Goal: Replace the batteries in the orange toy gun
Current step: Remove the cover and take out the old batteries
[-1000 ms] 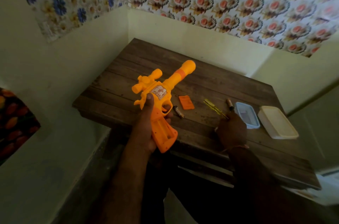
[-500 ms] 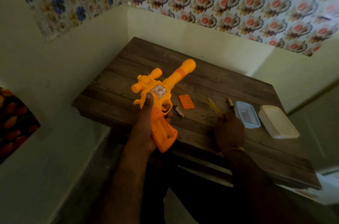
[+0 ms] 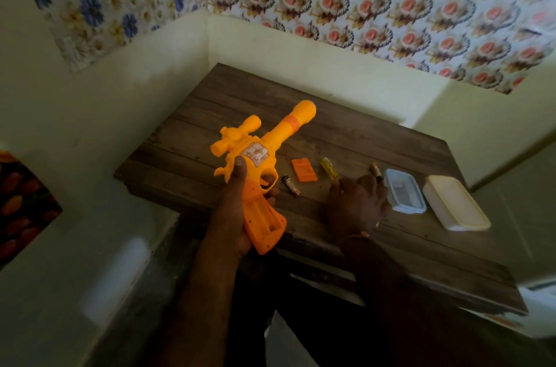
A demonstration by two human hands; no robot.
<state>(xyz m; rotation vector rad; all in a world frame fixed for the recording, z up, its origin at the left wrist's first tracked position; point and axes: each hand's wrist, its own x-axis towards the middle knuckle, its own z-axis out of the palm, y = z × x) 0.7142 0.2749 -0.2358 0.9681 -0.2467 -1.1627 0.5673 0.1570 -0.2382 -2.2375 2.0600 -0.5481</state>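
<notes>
A: Where does it stand?

B: At lower centre, the left hand [image 3: 237,210] is wrapped round the grip of the orange toy gun [image 3: 255,168], held over the surface [image 3: 391,246] edge; the grip compartment looks open. The right hand [image 3: 355,207] rests on the surface by the screwdriver [image 3: 328,168]; whether it pinches it, I cannot tell.

A: Next?

B: Likely loading cells. 1 battery [image 3: 291,186] lies beside the cover [image 3: 304,169], another battery [image 3: 376,171] touches the clear box [image 3: 404,195].
</notes>
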